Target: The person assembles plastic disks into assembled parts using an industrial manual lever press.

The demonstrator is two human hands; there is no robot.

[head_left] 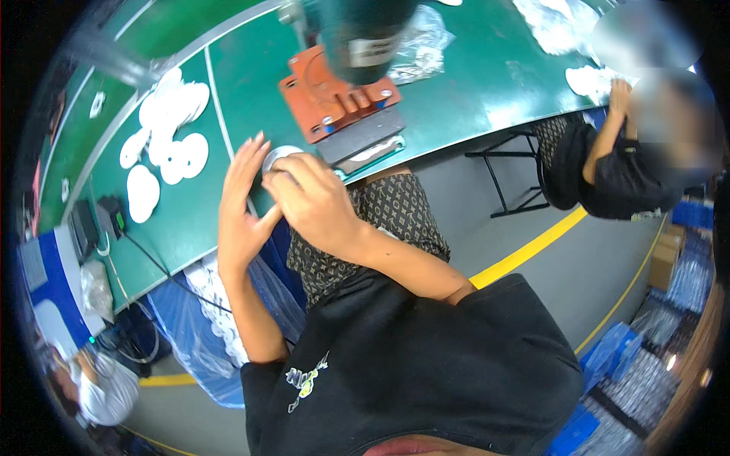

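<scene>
My left hand (245,201) is beside a pale round disc (283,154), with its fingers stretched out together and its thumb apart. My right hand (315,201) has its fingers curled over that disc near the table's front edge; part of the disc is hidden beneath them. Just beyond the right hand stands a bench machine with an orange base (334,95), a dark green body (361,38) and a grey block (361,137) at its front. White round pieces (171,106) lie in a loose heap on the green table (243,76), left of my left hand.
A black adapter with a cable (112,216) sits at the table's left. A blue-lined bin (217,311) of white pieces stands below the edge. Clear plastic bags (418,45) lie behind the machine. A co-worker (631,152) sits at the right, near a black stool frame (509,171).
</scene>
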